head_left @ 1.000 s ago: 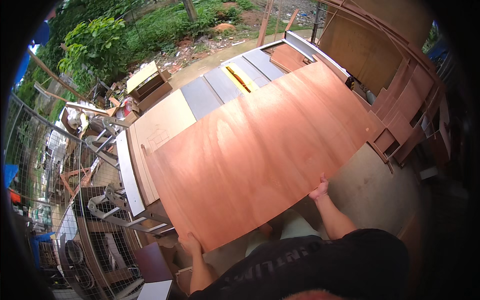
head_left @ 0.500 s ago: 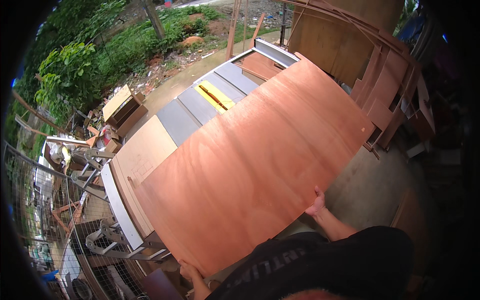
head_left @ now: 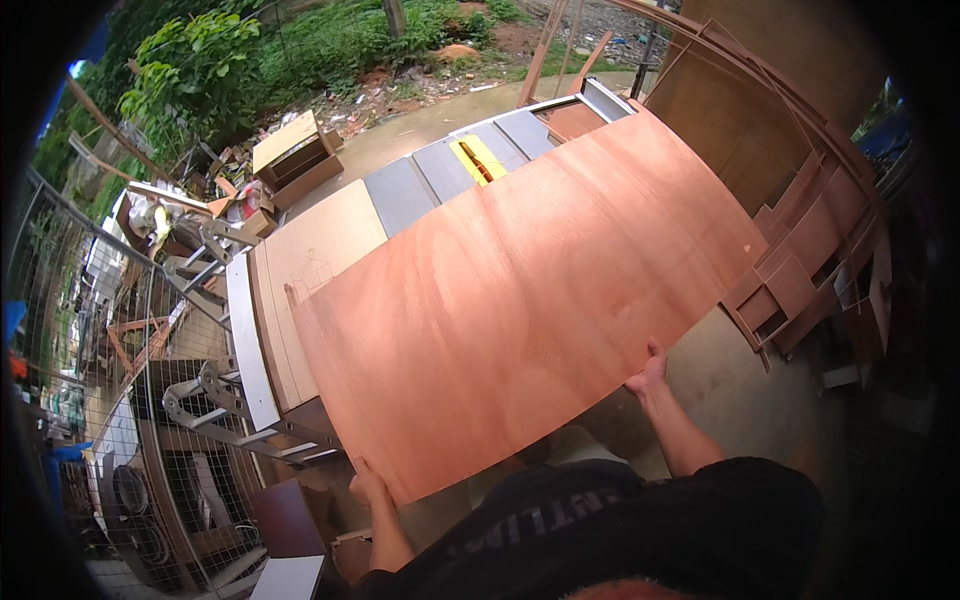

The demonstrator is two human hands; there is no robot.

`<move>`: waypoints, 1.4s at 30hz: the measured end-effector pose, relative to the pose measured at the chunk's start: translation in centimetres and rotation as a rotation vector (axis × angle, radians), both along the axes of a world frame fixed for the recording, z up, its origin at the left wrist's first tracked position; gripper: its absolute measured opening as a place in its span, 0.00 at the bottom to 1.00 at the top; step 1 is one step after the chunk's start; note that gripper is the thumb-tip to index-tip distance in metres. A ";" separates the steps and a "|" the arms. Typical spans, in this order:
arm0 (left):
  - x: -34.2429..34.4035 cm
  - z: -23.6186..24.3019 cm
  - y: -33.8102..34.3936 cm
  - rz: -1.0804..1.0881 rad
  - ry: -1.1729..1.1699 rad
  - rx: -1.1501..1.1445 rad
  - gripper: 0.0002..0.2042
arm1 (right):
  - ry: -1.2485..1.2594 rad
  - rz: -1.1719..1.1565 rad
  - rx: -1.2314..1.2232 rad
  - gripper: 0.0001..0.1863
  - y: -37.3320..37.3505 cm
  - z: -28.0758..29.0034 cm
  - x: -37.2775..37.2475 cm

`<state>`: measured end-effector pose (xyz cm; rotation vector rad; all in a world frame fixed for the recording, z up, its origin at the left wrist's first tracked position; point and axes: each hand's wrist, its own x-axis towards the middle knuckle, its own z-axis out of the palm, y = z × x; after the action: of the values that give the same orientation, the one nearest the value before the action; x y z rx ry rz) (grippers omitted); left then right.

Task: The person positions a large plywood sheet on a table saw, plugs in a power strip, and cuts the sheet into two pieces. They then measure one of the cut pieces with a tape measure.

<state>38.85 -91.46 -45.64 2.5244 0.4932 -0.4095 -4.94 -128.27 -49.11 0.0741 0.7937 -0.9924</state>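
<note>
A large reddish plywood sheet (head_left: 530,310) lies over a table saw (head_left: 410,185), covering much of its top. The saw's grey surface and its yellow throat plate (head_left: 477,160) show past the sheet's far edge. My left hand (head_left: 370,486) grips the near left corner, fingers beneath the board. At the near edge, farther right, my right hand (head_left: 648,372) holds the sheet with the thumb on top and the fingers hidden below. A pale wooden side board (head_left: 325,250) with pencil lines sits left of the saw's grey top, partly under the sheet.
Folding metal ladder legs (head_left: 215,400) stand beneath the left end, near a wire mesh fence (head_left: 150,400). A wooden box (head_left: 295,155) sits beyond the saw. Stacked plywood offcuts (head_left: 800,240) lean at the right. A metal fence rail (head_left: 606,100) crosses the saw's far right end.
My view has shifted, so the scene sits lower left to right. Both hands keep their hold on the plywood sheet, whose near edge appears farther up from my body.
</note>
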 end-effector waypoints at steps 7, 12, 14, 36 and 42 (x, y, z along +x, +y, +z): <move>4.5 -0.3 -3.1 0.019 -0.029 0.066 0.31 | 0.025 -0.020 0.041 0.30 -4.2 -0.8 2.5; 7.1 -1.6 -6.3 -0.026 -0.092 0.112 0.28 | 0.021 0.009 0.026 0.31 -6.3 1.1 5.6; 8.3 -2.9 -5.7 -0.105 -0.156 0.062 0.26 | 0.044 0.020 0.027 0.31 -7.5 1.5 7.4; -48.3 -13.7 25.0 0.414 0.833 -0.082 0.24 | 0.718 1.255 -0.238 0.38 -6.9 -4.5 4.8; -52.3 -15.8 26.0 0.525 0.518 -0.371 0.27 | 1.122 1.931 -0.650 0.38 -4.8 -8.7 11.4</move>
<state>-13.50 -65.51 -61.43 1.8264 1.1231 -0.8566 6.48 -133.09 -57.84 -1.6330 0.9855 0.7649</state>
